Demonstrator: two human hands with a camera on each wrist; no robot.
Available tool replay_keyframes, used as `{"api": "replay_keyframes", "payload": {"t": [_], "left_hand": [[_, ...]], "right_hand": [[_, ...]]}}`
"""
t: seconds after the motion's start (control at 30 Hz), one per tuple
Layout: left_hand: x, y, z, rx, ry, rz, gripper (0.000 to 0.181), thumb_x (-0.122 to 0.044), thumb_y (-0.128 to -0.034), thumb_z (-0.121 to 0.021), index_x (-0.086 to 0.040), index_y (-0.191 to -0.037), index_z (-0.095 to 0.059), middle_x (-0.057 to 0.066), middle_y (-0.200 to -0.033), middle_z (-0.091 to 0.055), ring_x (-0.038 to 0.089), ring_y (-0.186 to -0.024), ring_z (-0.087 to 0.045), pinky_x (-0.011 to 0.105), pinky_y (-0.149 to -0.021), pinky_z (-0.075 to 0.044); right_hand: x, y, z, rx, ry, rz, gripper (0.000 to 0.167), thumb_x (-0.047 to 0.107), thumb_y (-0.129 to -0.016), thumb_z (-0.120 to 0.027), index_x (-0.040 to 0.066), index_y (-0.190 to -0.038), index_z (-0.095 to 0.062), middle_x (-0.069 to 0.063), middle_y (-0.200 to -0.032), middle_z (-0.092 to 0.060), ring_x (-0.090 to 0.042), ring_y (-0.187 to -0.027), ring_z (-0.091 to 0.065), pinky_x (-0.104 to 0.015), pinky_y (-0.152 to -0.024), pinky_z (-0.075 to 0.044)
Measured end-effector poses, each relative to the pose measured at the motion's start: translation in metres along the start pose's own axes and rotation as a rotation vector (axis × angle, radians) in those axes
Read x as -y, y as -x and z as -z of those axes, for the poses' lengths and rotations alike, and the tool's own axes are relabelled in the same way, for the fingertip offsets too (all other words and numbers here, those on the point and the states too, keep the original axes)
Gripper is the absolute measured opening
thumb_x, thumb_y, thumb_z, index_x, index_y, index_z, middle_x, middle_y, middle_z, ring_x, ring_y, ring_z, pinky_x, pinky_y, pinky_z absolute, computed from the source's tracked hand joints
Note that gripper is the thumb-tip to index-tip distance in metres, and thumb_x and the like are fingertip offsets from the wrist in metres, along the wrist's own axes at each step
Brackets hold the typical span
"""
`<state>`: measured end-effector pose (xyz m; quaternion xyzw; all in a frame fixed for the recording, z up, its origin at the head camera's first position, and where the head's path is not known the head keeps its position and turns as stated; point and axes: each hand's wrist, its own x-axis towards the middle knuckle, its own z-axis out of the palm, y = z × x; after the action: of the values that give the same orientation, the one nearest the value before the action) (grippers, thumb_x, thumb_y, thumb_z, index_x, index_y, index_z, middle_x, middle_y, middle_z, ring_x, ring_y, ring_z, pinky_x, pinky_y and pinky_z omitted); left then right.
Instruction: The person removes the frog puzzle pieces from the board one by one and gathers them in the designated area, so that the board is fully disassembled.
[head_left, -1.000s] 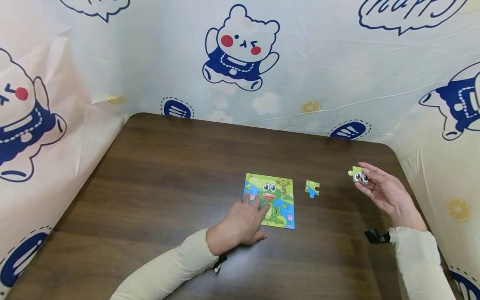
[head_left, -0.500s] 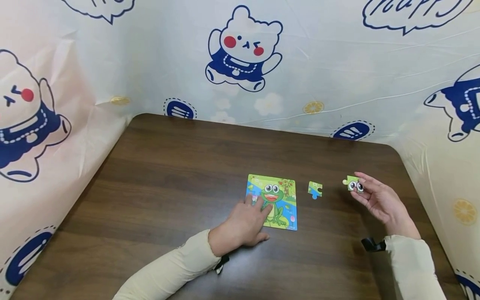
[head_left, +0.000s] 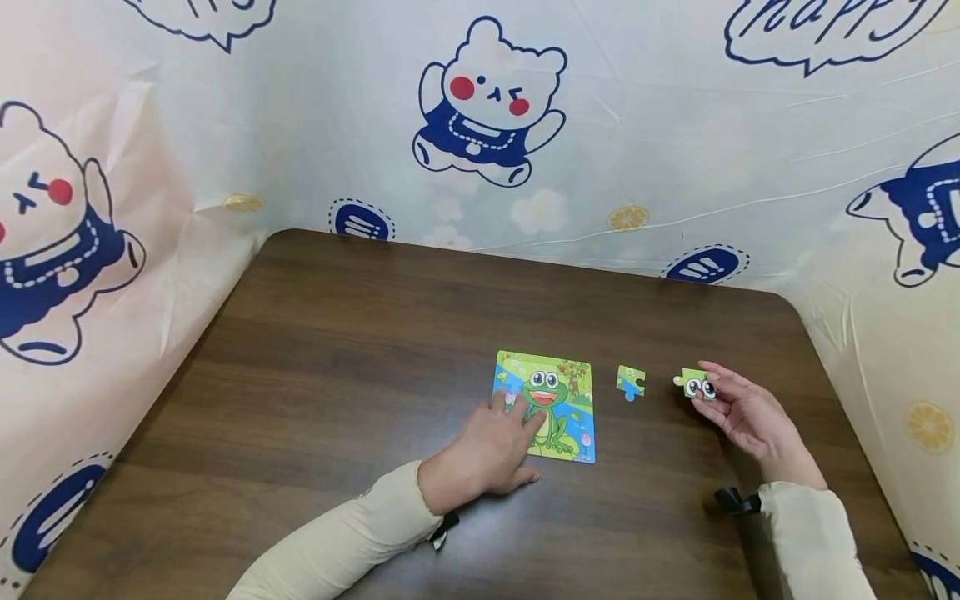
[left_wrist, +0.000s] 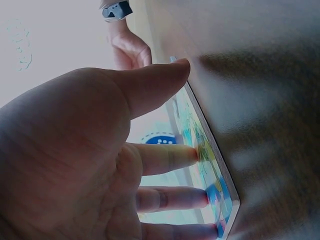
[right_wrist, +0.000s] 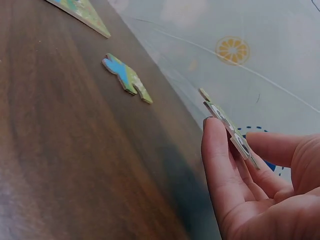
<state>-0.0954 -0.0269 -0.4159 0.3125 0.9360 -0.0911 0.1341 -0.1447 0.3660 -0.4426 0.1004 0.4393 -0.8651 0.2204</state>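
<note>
In the head view a square frog picture board [head_left: 579, 446] lies flat right of the table's middle. My left hand [head_left: 486, 450] rests on its left side with fingers spread. The left wrist view shows several fingertips [left_wrist: 202, 199] touching the board's face, the thumb lying by its near edge. Right of the board, a green and blue jigsaw piece [head_left: 628, 381] lies loose on the table. My right hand [head_left: 753, 427] pinches another jigsaw piece [head_left: 692, 384], green with two cartoon eyes. In the right wrist view that piece is tilted, held above the table between thumb and fingers.
The dark wooden table [head_left: 322, 350] is bounded at the back and both sides by a printed cloth [head_left: 300, 108] with bears and lemon slices. Dark straps sit at both sleeve cuffs.
My right hand has come left and nearer with the eyed jigsaw piece, towards the loose piece. The left hand stays on the board. The head view has shifted slightly.
</note>
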Motion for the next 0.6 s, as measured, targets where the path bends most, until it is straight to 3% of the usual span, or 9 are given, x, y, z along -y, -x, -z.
{"api": "replay_keyframes", "payload": {"t": [0.2,0.6], "left_hand": [[-0.0007,-0.0001,-0.0006,0.001,0.0,-0.002,0.082,-0.073,-0.0902,-0.056,-0.026,-0.156,-0.04,0.007,-0.146,-0.048,0.035,-0.135,-0.05,0.042,-0.098,-0.054],[-0.0003,-0.0004,-0.0012,-0.001,-0.001,-0.004,0.082,-0.073,-0.0897,-0.057,-0.026,-0.156,-0.04,0.008,-0.146,-0.049,0.036,-0.136,-0.051,0.043,-0.098,-0.054]], "right_hand": [[-0.006,-0.0011,0.0051,0.009,-0.007,-0.013,0.042,0.002,-0.109,-0.035,0.013,-0.12,-0.074,-0.008,-0.107,-0.072,-0.021,-0.088,-0.076,-0.033,-0.085,-0.06],[-0.0091,-0.0017,0.0031,-0.095,0.044,-0.029,0.034,0.004,-0.107,-0.044,0.015,-0.117,-0.075,-0.005,-0.106,-0.073,-0.021,-0.088,-0.076,-0.034,-0.084,-0.061]]}}
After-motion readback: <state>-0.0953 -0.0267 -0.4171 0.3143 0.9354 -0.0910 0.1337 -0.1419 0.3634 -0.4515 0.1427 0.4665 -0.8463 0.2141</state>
